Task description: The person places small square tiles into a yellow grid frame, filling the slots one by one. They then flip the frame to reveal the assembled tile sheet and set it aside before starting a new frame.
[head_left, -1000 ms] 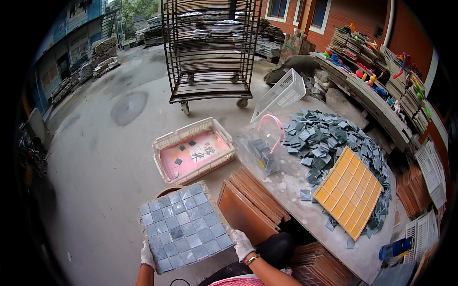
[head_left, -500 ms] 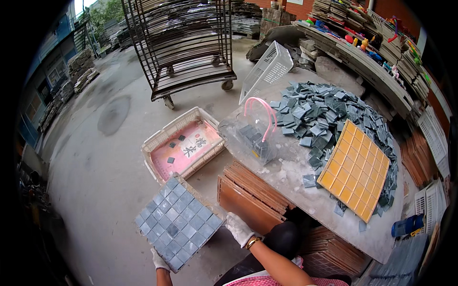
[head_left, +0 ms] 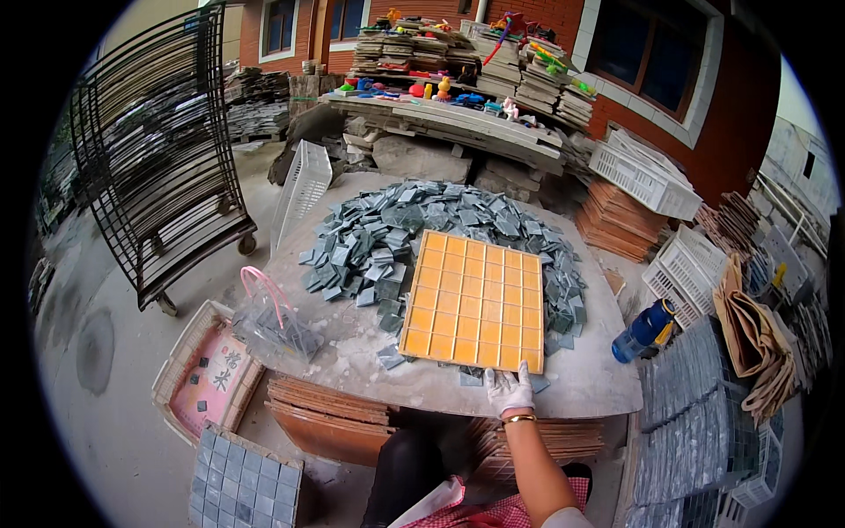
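My right hand (head_left: 510, 392), in a white glove, is at the near right corner of a yellow gridded tray (head_left: 472, 304). Its fingers are spread and touch the tray's edge, one fingertip lying over the rim. The tray's square cells hold no tiles, and it lies tilted on a heap of loose grey-green stone tiles (head_left: 387, 222). A board covered with grey square tiles in rows (head_left: 239, 482) stands low at the left, partly cut off by the picture's edge. My left hand is out of sight.
The heap lies on a dusty work table (head_left: 581, 387). A clear bag with pink handles (head_left: 280, 330) sits at its left corner, beside a pink-lined crate (head_left: 180, 374). Brown boards (head_left: 326, 414) are stacked below. At right stand a blue bottle (head_left: 642, 331) and tile stacks (head_left: 682, 422).
The view has swung right. My right hand has let go of the tiled board and moved over to the yellow tray. The board is lower, and my left hand has left the picture.
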The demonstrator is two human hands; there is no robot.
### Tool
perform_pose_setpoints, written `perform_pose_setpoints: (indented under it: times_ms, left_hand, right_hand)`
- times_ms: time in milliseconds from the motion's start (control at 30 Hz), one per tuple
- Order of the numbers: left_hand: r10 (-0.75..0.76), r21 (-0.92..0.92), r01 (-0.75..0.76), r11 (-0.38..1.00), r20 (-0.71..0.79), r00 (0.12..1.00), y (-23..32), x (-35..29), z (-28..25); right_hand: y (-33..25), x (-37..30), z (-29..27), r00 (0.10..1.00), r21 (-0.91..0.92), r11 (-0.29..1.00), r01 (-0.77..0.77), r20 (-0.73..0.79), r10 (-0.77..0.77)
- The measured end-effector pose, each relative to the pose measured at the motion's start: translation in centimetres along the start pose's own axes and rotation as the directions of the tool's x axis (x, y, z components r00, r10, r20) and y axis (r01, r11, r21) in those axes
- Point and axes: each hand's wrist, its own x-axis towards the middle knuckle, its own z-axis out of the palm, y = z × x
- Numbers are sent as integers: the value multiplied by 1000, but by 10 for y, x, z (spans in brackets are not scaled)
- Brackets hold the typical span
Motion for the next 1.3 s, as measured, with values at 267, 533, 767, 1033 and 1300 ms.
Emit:
perform_pose_setpoints:
  times_ms: [267, 533, 767, 1033, 1300]
  left_hand:
    - [365, -224, -294, 929, 432, 825, 54, -58, 114]
    - [-225, 219, 392, 894, 974, -30, 39, -268, 221]
    - [-50, 28, -334, 942, 997, -57, 14, -294, 169]
    - [21, 1, -279, 960, 997, 74, -28, -270, 208]
    - [-248, -10, -889, 458, 959, -139, -7, -239, 223]
  right_hand:
    - [-35, -6, 44, 921, -393, 904, 169, 389, -3]
    - [-31, -202, -77, 885, -306, 946, 109, 464, 48]
    - [-13, -260, -234, 848, -279, 874, -398, 251, 467]
    - [-1, -187, -248, 942, -531, 805, -265, 37, 334]
    - [-94, -217, -188, 410, -586, 429, -687, 175, 895]
